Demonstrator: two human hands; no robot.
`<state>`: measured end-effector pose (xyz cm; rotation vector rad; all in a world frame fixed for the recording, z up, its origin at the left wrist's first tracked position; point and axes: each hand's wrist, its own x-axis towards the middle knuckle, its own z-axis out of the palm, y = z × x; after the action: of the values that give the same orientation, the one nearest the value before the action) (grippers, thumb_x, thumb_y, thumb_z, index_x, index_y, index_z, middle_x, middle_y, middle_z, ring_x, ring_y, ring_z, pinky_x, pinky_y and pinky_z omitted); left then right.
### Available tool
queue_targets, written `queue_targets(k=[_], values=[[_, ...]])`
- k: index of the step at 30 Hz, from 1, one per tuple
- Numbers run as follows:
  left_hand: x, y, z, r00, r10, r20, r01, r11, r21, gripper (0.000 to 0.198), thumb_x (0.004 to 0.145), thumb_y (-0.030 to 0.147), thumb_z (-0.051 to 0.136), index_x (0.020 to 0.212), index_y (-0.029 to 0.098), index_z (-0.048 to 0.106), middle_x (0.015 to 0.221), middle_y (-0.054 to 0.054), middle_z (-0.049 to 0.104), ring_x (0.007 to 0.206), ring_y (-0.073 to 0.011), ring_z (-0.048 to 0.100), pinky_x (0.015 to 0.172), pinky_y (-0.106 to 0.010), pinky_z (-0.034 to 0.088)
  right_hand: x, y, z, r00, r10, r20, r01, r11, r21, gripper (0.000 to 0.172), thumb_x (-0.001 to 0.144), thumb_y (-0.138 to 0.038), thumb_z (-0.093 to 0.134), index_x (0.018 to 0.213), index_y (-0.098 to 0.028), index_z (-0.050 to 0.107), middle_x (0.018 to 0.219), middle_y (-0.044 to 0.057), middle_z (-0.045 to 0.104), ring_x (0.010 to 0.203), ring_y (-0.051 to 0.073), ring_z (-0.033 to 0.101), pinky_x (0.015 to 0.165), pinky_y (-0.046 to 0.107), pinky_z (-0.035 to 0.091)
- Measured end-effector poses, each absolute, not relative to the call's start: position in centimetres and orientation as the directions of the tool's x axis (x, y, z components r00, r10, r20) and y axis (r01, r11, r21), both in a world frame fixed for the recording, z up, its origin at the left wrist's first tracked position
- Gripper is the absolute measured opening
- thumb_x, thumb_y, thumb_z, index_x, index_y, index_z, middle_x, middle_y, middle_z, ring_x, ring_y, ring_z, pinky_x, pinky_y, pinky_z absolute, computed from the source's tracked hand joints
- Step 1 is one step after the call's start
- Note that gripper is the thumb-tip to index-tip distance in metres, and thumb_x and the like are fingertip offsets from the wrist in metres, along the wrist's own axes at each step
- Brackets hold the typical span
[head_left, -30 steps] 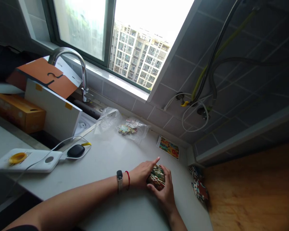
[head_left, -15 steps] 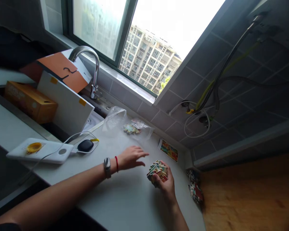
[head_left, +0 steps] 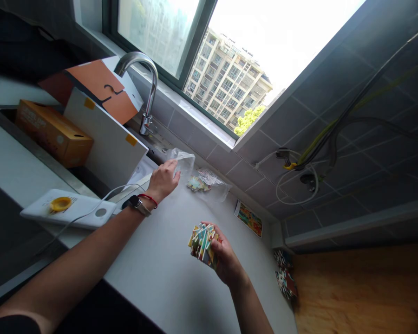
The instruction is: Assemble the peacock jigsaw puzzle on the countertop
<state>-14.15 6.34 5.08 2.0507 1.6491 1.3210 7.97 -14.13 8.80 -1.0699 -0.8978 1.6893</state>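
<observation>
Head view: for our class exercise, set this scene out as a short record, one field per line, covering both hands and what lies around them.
Right hand: holds a stack of puzzle pieces over the counter
Left hand: at the bag, contact unclear
Bag: clear plastic, crumpled, a small heap in or beside it
Card: colourful, on the counter near the wall
Counter's right edge: more pieces
Tap: chrome, curved, by the window

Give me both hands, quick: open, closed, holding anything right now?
Left hand: open, at the clear plastic bag; whether it touches cannot be told.
Right hand: closed, holding a stack of jigsaw puzzle pieces.
</observation>
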Motion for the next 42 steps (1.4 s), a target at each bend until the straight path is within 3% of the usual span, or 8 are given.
queue_targets(k=[7, 11, 15, 22, 27, 33, 38, 42], values=[[-12.2, 2.2, 7.2, -0.006, 0.546, 0.838, 0.346, -0.785, 0.514, 0.025, 0.105, 0.021, 0.053, 0.119, 0.017, 0.073, 0.111, -0.007, 0.073, 0.091, -0.0158, 0.070, 0.087, -0.031, 0.062, 4.9, -11.4, 11.1, -0.173, 0.962, -0.213, -0.449, -0.269, -0.852, 0.077, 0.081, -0.056, 0.087, 0.146, -0.028, 0.057, 0.114, 0.005, 0.076, 0.088, 0.020, 0.073, 0.081, 0.035, 0.059], [-10.5, -0.2, 7.0, 0.124, 0.451, 0.884, 0.134, -0.890, 0.436, 0.036, 0.104, 0.008, 0.047, 0.130, 0.019, 0.070, 0.107, -0.006, 0.068, 0.093, -0.0134, 0.068, 0.082, -0.025, 0.060, 5.3, -11.2, 11.6, -0.155, 0.949, -0.276, -0.550, -0.315, -0.773, 0.069, 0.080, -0.061, 0.087, 0.138, -0.030, 0.063, 0.108, 0.001, 0.078, 0.084, 0.018, 0.073, 0.078, 0.032, 0.058], [-9.4, -2.0, 6.6, 0.270, 0.358, 0.894, 0.075, -0.933, 0.351, 0.046, 0.104, 0.007, 0.049, 0.144, 0.026, 0.062, 0.109, -0.005, 0.062, 0.086, -0.0114, 0.064, 0.075, -0.022, 0.057, 7.3, -12.2, 11.0, -0.177, 0.890, -0.420, -0.606, -0.435, -0.666, 0.055, 0.080, -0.064, 0.086, 0.109, -0.019, 0.075, 0.099, 0.003, 0.079, 0.084, 0.016, 0.071, 0.077, 0.027, 0.056], [-8.1, -5.2, 6.3, 0.500, 0.153, 0.853, 0.004, -0.985, 0.174, 0.057, 0.097, 0.008, 0.050, 0.148, 0.034, 0.056, 0.106, -0.005, 0.063, 0.081, -0.0135, 0.059, 0.075, -0.025, 0.057, 8.9, -15.8, 8.0, -0.017, 0.843, -0.538, -0.508, -0.471, -0.722, 0.054, 0.075, -0.065, 0.088, 0.101, -0.020, 0.074, 0.087, 0.003, 0.079, 0.075, 0.017, 0.070, 0.071, 0.028, 0.054], [-7.7, -6.2, 6.1, 0.615, 0.188, 0.766, 0.027, -0.976, 0.218, 0.069, 0.095, 0.006, 0.050, 0.155, 0.039, 0.048, 0.112, -0.005, 0.061, 0.085, -0.0150, 0.061, 0.075, -0.026, 0.058, 8.6, -18.2, 7.7, 0.080, 0.935, -0.345, -0.392, -0.288, -0.873, 0.059, 0.081, -0.060, 0.086, 0.126, -0.027, 0.067, 0.099, 0.003, 0.079, 0.077, 0.019, 0.071, 0.072, 0.033, 0.055], [-7.2, -6.6, 5.7, 0.743, 0.141, 0.655, -0.029, -0.970, 0.241, 0.089, 0.087, -0.007, 0.043, 0.158, 0.045, 0.043, 0.122, -0.005, 0.058, 0.088, -0.0121, 0.062, 0.080, -0.022, 0.058, 10.8, -20.5, 7.5, 0.019, 0.878, -0.478, -0.589, -0.376, -0.715, 0.053, 0.075, -0.065, 0.086, 0.104, -0.021, 0.077, 0.095, 0.006, 0.079, 0.079, 0.021, 0.072, 0.074, 0.035, 0.056], [-6.4, -7.9, 4.7, 0.743, 0.181, 0.644, -0.047, -0.946, 0.320, 0.079, 0.093, -0.006, 0.040, 0.157, 0.039, 0.047, 0.128, -0.008, 0.056, 0.079, -0.0096, 0.060, 0.075, -0.021, 0.057, 11.8, -19.7, 6.7, 0.390, 0.843, -0.371, -0.672, -0.015, -0.740, 0.043, 0.079, -0.065, 0.084, 0.100, -0.028, 0.079, 0.108, 0.003, 0.081, 0.103, 0.023, 0.073, 0.097, 0.041, 0.058], [-5.9, -8.9, 3.9, 0.717, 0.173, 0.675, -0.094, -0.936, 0.339, 0.074, 0.097, -0.002, 0.043, 0.162, 0.035, 0.038, 0.126, -0.010, 0.059, 0.082, -0.0109, 0.062, 0.075, -0.021, 0.056, 10.2, -17.6, 5.5, 0.585, 0.778, -0.229, -0.513, 0.137, -0.848, 0.060, 0.076, -0.054, 0.088, 0.130, -0.034, 0.071, 0.117, 0.001, 0.078, 0.109, 0.024, 0.072, 0.099, 0.042, 0.058]])
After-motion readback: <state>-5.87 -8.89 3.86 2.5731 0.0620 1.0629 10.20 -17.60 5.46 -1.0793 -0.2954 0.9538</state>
